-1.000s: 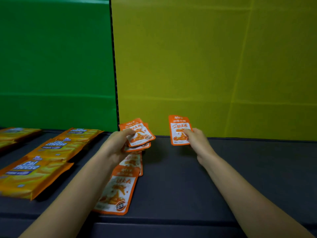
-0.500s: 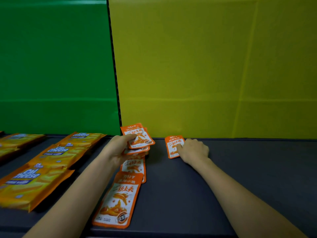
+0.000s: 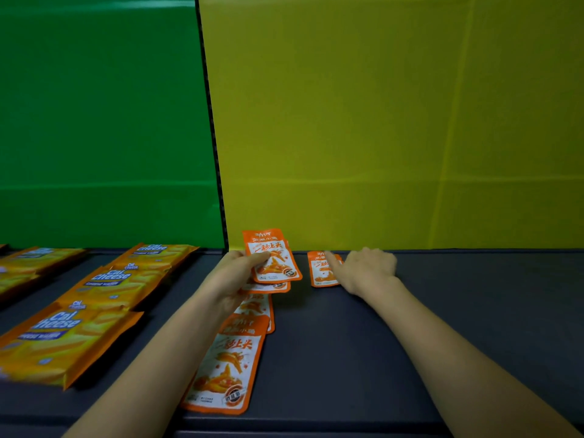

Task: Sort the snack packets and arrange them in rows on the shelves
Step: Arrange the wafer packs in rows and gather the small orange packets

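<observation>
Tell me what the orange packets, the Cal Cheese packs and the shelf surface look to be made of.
Orange packets: thin printed plastic film, probably glossy; they have flat sealed edges and a faint sheen.
Cal Cheese packs: printed plastic wrap, glossy; it shows highlights and flat end flaps.
Shelf surface: dark grey and matte, with no reflections; it could be painted metal or laminate, I cannot tell which.

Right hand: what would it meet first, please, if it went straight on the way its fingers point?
The right hand touches the small orange packet flat on the shelf; past it, probably the yellow back panel, though the held packets in the left hand sit close. Depth is unclear.
</observation>
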`<state>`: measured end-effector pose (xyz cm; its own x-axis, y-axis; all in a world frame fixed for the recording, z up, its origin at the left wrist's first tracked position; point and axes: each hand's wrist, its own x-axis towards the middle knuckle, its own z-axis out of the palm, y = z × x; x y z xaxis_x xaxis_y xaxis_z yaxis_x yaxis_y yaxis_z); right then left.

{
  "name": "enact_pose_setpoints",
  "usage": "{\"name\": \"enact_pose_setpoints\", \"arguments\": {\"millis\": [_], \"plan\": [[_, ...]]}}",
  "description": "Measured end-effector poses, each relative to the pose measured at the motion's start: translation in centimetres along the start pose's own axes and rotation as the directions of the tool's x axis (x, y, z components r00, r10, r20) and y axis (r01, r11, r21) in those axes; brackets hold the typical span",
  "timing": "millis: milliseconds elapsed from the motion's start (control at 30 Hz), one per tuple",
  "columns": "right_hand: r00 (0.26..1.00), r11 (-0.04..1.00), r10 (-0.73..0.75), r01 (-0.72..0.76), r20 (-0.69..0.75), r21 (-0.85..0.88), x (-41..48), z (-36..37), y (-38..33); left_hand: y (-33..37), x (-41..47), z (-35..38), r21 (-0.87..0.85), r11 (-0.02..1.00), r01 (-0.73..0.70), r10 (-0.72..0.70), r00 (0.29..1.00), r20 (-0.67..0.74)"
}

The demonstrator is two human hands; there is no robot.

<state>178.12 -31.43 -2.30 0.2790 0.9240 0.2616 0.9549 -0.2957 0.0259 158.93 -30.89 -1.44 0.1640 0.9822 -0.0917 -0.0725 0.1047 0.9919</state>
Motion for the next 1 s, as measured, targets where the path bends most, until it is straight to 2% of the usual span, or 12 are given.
{"name": "enact_pose_setpoints", "arguments": {"millis": [67,100,167,200,300,367,433,500,567,733,1000], "plan": [[0.993,0.992,-0.02,0.034,-0.117,0.119,-0.7,-1.1,0.5,-0.1,-0.6,0.3,0.01,1.0,-0.015,0.015,1.0,0.019],[0.99,0.969,-0.036,0.067,-0.135,0.238,-0.9,-1.4,0.7,-0.1,-0.9,0.4,0.014,1.0,-0.02,0.019,0.999,0.029],[0.995,0.846,-0.087,0.095,-0.04,0.524,-1.6,-1.9,0.5,-0.1,-1.3,0.8,0.021,0.999,-0.032,0.031,0.998,0.049],[0.992,0.789,-0.123,0.094,0.007,0.607,-2.1,-2.0,0.2,-0.2,-1.5,1.0,0.025,0.999,-0.041,0.039,0.998,0.057],[0.984,0.724,-0.175,0.118,0.016,0.68,-2.6,-0.7,-0.8,-0.4,-1.7,1.5,0.083,0.994,-0.064,0.057,0.995,0.081],[0.98,0.6,-0.2,0.12,0.003,0.791,-2.4,-0.1,-1.0,-0.5,-1.9,1.8,0.087,0.993,-0.076,0.069,0.995,0.077],[0.98,0.429,-0.2,0.102,-0.016,0.898,-2.1,-0.3,-0.2,-0.5,-2.0,1.8,0.06,0.995,-0.081,0.079,0.996,0.037],[0.988,0.336,-0.155,0.078,-0.027,0.939,-2.0,-0.6,1.2,-0.3,-1.9,1.6,0.042,0.994,-0.101,0.102,0.995,-0.002],[0.99,0.366,-0.139,0.052,-0.001,0.929,-2.3,-0.2,3.0,-0.1,-1.9,1.3,0.039,0.992,-0.118,0.119,0.992,-0.035],[0.978,0.603,-0.173,0.009,0.119,0.797,-3.8,1.9,5.4,0.3,-2.2,1.1,0.051,0.988,-0.148,0.151,0.987,-0.064],[0.975,0.8,-0.172,0.056,0.138,0.598,-4.5,1.5,4.4,0.5,-2.5,0.8,0.103,0.986,-0.134,0.138,0.99,-0.031]]}}
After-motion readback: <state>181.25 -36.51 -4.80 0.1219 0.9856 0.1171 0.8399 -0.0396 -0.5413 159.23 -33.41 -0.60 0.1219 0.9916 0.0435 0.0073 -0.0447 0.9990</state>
